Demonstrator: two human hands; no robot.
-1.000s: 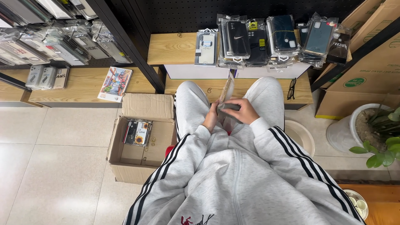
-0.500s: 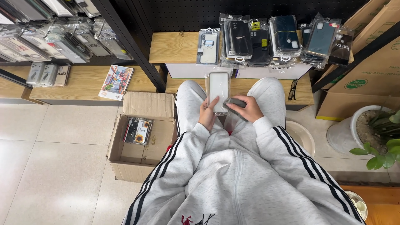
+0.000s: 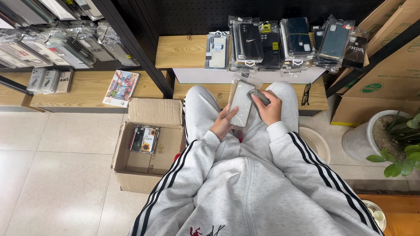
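At the centre of the frame the person sits with knees up, and both hands meet over the lap on a pale phone case in a clear sleeve (image 3: 241,104). The left hand (image 3: 224,123) is closed on the case's lower edge from beneath, thumb across the front, so the case stands tilted up toward the camera where its face can be seen. The right hand (image 3: 267,107) sits at the case's right edge, curled shut around a small grey object (image 3: 260,97) pressed against the sleeve's upper right corner; what that object is cannot be told. So the case lies between the two grips, the left one carrying its weight from below and the right one steadying the side. Just above the hands, a low wooden shelf (image 3: 181,51) bears a row of bagged cases (image 3: 280,41) stood on edge against the black pegboard, within easy reach. At lower left of the hands an open cardboard box (image 3: 151,144) stands on the tiled floor beside the left knee, with a few printed cases (image 3: 144,139) lying flat inside. A pair of glasses (image 3: 306,94) rests on the lower shelf to the right, and a potted plant (image 3: 396,140) fills the right edge.
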